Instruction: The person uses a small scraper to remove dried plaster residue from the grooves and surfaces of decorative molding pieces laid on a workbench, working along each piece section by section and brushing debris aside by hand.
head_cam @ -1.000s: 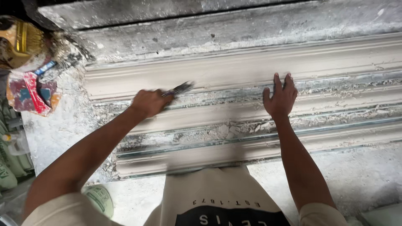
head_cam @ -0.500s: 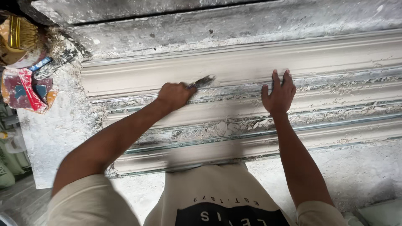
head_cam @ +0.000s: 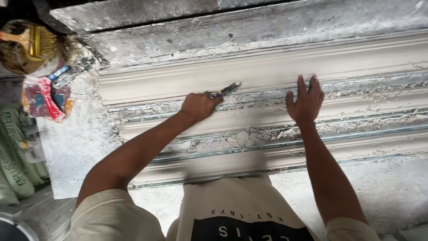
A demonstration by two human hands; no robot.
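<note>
1. Left hand (head_cam: 199,106) is clenched around the handle of a small scraping tool (head_cam: 226,90); the blade juts out past the knuckles, up and to the right.
2. The blade tip touches the long plaster moulding (head_cam: 267,67), at the edge where its smooth upper band meets a rough, flaking groove.
3. Right hand (head_cam: 306,101) grasps nothing: palm down, fingers spread, pressed flat on the moulding to the right of the tool, with a gap between the two hands.
4. The moulding runs left to right across the whole tabletop (head_cam: 71,147). Smooth pale bands alternate with grooves full of crumbled plaster bits; thin blue-grey lines show along the lower grooves.
5. The tabletop surface is grey, dusty and crusted with dried plaster.
6. Far left, past the tabletop corner: a wide brush (head_cam: 38,41) with a wooden handle lies over a dirty round container (head_cam: 18,67).
7. Just below the brush: a red, stained rag (head_cam: 42,99) with a blue-handled tool (head_cam: 60,71) lying at its top edge.
8. Lower left, on the floor: green printed sacks (head_cam: 13,156), stacked.
9. The person wears a cream short-sleeved shirt (head_cam: 240,205).
</note>
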